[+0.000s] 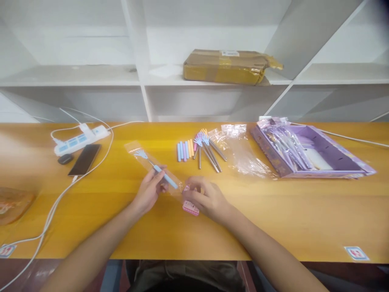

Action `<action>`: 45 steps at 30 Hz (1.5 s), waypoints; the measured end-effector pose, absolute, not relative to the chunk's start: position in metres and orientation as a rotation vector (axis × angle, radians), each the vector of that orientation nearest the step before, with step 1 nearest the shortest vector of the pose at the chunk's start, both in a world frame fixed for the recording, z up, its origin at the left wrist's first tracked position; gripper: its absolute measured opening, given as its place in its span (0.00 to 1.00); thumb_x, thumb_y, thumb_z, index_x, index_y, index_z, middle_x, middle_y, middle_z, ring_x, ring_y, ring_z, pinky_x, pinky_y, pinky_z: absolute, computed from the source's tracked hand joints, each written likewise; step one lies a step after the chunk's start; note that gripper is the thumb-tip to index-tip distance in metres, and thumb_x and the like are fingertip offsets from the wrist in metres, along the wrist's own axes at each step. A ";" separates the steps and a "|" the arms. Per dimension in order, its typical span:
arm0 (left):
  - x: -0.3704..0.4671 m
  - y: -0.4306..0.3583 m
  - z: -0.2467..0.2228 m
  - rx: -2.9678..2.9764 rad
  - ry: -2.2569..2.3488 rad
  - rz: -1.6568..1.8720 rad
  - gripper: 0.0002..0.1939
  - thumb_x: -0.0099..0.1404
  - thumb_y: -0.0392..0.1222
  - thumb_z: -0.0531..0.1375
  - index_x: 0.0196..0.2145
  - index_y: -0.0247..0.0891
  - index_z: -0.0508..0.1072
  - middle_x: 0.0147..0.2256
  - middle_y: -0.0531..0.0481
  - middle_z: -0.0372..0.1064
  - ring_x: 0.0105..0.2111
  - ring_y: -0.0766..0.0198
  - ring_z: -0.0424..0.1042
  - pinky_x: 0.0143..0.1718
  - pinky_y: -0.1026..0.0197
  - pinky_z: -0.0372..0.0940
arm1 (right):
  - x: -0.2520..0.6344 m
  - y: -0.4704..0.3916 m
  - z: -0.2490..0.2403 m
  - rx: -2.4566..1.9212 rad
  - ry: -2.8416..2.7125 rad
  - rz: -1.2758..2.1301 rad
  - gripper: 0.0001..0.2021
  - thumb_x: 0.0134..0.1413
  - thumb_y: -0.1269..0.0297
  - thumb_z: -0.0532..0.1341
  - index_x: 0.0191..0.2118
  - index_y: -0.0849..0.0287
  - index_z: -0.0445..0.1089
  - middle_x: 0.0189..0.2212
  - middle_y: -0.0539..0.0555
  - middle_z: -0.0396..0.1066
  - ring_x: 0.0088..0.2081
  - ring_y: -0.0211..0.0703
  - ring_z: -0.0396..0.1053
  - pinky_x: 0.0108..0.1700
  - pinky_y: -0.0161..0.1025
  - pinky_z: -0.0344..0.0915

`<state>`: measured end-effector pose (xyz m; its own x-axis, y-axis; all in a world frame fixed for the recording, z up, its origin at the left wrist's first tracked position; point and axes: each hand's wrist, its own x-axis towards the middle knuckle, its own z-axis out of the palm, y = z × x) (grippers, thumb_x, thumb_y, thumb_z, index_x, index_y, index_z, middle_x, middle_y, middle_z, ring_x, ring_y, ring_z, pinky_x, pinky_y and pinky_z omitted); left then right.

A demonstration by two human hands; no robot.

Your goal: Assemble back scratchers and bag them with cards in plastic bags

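Observation:
A blue hand-shaped scratcher (165, 177) lies slantwise inside a clear plastic bag (133, 146). My left hand (152, 188) is closed around its blue handle through the bag. Fingers curled, my right hand (206, 196) pinches the bag's lower right end, beside a pink printed card (191, 208). Several short coloured handles (184, 151) stand in a row further back. To their right is a pile of metal rods with hand-shaped heads (209, 152), mostly blue, some pink and orange.
Clear empty bags (243, 154) lie right of the rods. A purple box (343, 174) holds bagged pieces. At left are a power strip (77, 141), a black phone (85, 160) and white cables. A taped carton (225, 67) sits on the shelf behind.

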<state>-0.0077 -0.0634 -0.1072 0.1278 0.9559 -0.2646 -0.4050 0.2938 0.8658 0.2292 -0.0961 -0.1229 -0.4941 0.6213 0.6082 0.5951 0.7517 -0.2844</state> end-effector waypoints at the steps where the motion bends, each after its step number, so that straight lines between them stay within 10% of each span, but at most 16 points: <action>1: -0.009 -0.063 -0.107 0.741 0.964 1.118 0.25 0.59 0.53 0.76 0.49 0.39 0.79 0.31 0.55 0.71 0.25 0.70 0.68 0.25 0.67 0.61 | 0.228 -0.097 -0.121 -0.860 -2.224 0.011 0.07 0.70 0.69 0.63 0.45 0.50 0.78 0.48 0.57 0.76 0.39 0.43 0.73 0.38 0.41 0.68; 7: -0.009 -0.065 -0.114 0.874 0.967 1.027 0.28 0.61 0.57 0.74 0.54 0.41 0.82 0.37 0.50 0.75 0.35 0.63 0.75 0.38 0.63 0.70 | 0.226 -0.098 -0.105 -0.833 -2.186 0.243 0.03 0.69 0.63 0.67 0.46 0.49 0.79 0.49 0.56 0.78 0.52 0.53 0.71 0.54 0.53 0.65; 17: -0.005 -0.075 -0.129 1.023 0.754 0.784 0.31 0.64 0.56 0.73 0.61 0.43 0.79 0.52 0.40 0.80 0.52 0.48 0.79 0.57 0.49 0.72 | 0.220 -0.093 -0.110 -0.869 -1.986 0.768 0.07 0.67 0.55 0.69 0.41 0.51 0.81 0.36 0.53 0.80 0.42 0.47 0.72 0.48 0.47 0.66; 22: -0.005 -0.075 -0.117 1.127 0.685 0.684 0.36 0.56 0.41 0.79 0.61 0.44 0.76 0.54 0.41 0.79 0.56 0.46 0.78 0.56 0.50 0.74 | 0.218 -0.092 -0.112 -0.880 -1.837 0.901 0.07 0.65 0.55 0.71 0.39 0.52 0.82 0.36 0.53 0.79 0.40 0.45 0.75 0.48 0.46 0.69; 45: -0.003 -0.077 -0.142 1.243 0.554 0.651 0.27 0.68 0.45 0.72 0.60 0.39 0.71 0.60 0.38 0.73 0.60 0.49 0.73 0.65 0.44 0.64 | 0.217 -0.095 -0.112 -0.875 -1.863 0.970 0.07 0.72 0.62 0.66 0.43 0.52 0.82 0.40 0.52 0.85 0.41 0.43 0.76 0.50 0.44 0.65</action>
<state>-0.0032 -0.0774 -0.1416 0.6992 0.7142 -0.0329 -0.1471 0.1887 0.9709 0.2165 -0.0954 -0.1119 -0.4041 0.8436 0.3537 0.1943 0.4570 -0.8680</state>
